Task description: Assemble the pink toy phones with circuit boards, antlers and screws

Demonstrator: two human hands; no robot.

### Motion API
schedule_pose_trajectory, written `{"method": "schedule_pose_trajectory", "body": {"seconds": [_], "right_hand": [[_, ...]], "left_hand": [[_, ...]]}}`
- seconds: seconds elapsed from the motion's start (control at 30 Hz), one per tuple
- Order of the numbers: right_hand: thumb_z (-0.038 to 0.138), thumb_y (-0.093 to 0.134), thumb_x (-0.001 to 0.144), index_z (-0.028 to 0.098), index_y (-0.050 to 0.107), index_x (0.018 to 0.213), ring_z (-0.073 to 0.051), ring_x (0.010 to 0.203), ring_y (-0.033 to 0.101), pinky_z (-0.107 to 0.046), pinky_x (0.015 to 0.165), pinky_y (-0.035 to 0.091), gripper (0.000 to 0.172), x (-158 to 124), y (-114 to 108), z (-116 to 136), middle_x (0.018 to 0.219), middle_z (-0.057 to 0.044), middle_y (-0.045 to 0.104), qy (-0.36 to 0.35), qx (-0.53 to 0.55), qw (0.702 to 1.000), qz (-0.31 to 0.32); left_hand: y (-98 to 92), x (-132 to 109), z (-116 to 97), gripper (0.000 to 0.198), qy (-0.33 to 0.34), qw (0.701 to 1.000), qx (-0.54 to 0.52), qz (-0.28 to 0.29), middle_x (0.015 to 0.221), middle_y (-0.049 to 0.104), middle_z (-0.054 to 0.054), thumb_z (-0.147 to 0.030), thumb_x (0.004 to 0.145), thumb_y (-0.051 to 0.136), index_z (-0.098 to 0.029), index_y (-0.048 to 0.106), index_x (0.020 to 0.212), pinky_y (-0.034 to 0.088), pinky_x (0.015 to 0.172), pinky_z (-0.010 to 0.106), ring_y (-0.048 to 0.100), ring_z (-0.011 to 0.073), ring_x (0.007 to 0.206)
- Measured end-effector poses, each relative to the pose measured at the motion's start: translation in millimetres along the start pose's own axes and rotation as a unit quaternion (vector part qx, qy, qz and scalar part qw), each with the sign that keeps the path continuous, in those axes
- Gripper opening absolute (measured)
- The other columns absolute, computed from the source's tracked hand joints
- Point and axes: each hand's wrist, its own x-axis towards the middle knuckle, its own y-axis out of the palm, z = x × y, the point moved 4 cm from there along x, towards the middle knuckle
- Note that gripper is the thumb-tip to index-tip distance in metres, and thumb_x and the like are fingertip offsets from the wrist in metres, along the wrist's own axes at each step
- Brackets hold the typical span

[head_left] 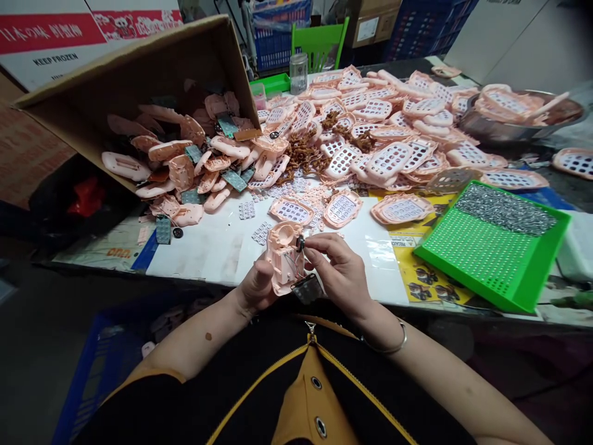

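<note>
- The left hand (256, 283) is clamping a pink plastic housing (283, 259) from below, fingers closed around it, above a white sheet (199, 250).
- The housing's long axis is running from the far end down towards the person's chest, tilting slightly.
- The right hand (337, 272) is lying beside the housing's upper right edge, with thumb and fingertips pinched together on a small dark round part (300, 243).
- A dark circuit board (307, 289) is hanging off the housing's near end, between the 2 hands.
</note>
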Motion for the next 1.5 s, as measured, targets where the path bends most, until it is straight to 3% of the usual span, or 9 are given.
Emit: {"method": "schedule_pose_trajectory", "body": {"seconds": [0.2,0.43,0.57,0.73,0.87,1.03,1.23,1.37,1.5], "right_hand": [[0.037,0.071,0.084,0.024,0.073,0.091,-0.018,0.086,0.064,-0.034,0.075,0.055,0.015,-3.2,2.5,-9.0,0.092,-0.004,0.067,0.096,0.074,0.992,-0.017],[0.04,0.076,0.079,0.024,0.075,0.089,-0.013,0.076,0.061,-0.027,0.067,0.054,0.019,-7.1,5.2,-19.0,0.094,-0.003,0.067,0.185,0.161,0.969,-0.021],[0.042,0.08,0.073,0.024,0.076,0.084,-0.013,0.074,0.062,-0.028,0.065,0.055,0.022,-9.0,9.7,-23.3,0.093,-0.002,0.068,0.218,0.211,0.952,-0.038],[0.036,0.077,0.078,0.024,0.075,0.083,-0.017,0.094,0.067,-0.035,0.084,0.057,0.013,-9.1,11.8,-17.2,0.098,-0.005,0.069,0.119,0.137,0.983,-0.029],[0.03,0.068,0.086,0.024,0.072,0.093,-0.019,0.092,0.067,-0.038,0.083,0.057,0.01,-8.6,6.4,-6.2,0.097,-0.007,0.069,-0.004,-0.026,0.999,-0.025],[0.025,0.064,0.09,0.025,0.072,0.1,-0.023,0.1,0.067,-0.044,0.086,0.056,0.012,-9.6,-0.8,2.9,0.107,-0.01,0.069,-0.141,-0.178,0.974,-0.012],[0.02,0.063,0.09,0.023,0.068,0.107,-0.023,0.099,0.067,-0.042,0.083,0.056,0.019,-10.6,-3.4,7.3,0.109,-0.01,0.07,-0.189,-0.216,0.958,0.003],[0.02,0.063,0.09,0.025,0.069,0.107,-0.023,0.094,0.067,-0.042,0.08,0.055,0.018,-8.1,-8.6,16.1,0.104,-0.01,0.071,-0.217,-0.239,0.946,-0.031],[0.022,0.067,0.088,0.024,0.069,0.105,-0.025,0.096,0.066,-0.042,0.083,0.052,0.018,-4.0,-11.3,21.2,0.104,-0.011,0.071,-0.259,-0.269,0.927,-0.031]], "left_hand": [[-0.6,-3.0,0.9,0.099,0.005,1.0,0.025,-0.003,0.134,0.059,0.013,-0.069,0.053,0.081,-0.026,0.052,0.137,0.047,0.102,0.044,0.058,0.0329,0.121],[-6.1,-4.4,4.8,0.094,0.012,0.998,0.056,-0.013,0.129,0.061,0.012,-0.065,0.054,0.084,-0.028,0.053,0.135,0.048,0.1,0.043,0.063,0.0294,0.111],[0.1,-5.2,3.2,0.096,0.001,0.999,0.026,-0.018,0.126,0.064,0.013,-0.064,0.053,0.085,-0.025,0.054,0.135,0.046,0.103,0.045,0.062,0.0327,0.116],[3.9,-6.4,4.3,0.094,-0.042,0.999,-0.02,0.003,0.12,0.067,0.014,-0.066,0.055,0.082,-0.02,0.056,0.133,0.046,0.105,0.046,0.06,0.0351,0.121],[0.4,-7.2,5.5,0.087,-0.039,0.999,-0.014,-0.003,0.116,0.069,0.013,-0.064,0.059,0.081,-0.019,0.059,0.131,0.047,0.104,0.044,0.062,0.033,0.118],[4.3,-5.9,5.4,0.092,-0.038,0.999,0.01,-0.008,0.121,0.068,0.012,-0.064,0.058,0.082,-0.023,0.055,0.136,0.047,0.103,0.041,0.062,0.0307,0.117],[2.2,-5.3,9.0,0.089,-0.054,0.998,0.017,-0.002,0.114,0.069,0.012,-0.066,0.058,0.08,-0.021,0.058,0.131,0.05,0.098,0.04,0.064,0.0299,0.111],[-2.9,-6.6,14.2,0.084,-0.085,0.996,0.005,0.007,0.102,0.07,0.012,-0.073,0.057,0.075,-0.017,0.066,0.119,0.05,0.092,0.037,0.066,0.0277,0.101],[-3.0,-7.1,12.6,0.086,-0.06,0.998,0.027,0.005,0.101,0.068,0.008,-0.072,0.057,0.076,-0.02,0.063,0.125,0.047,0.094,0.032,0.064,0.0235,0.101]]}}
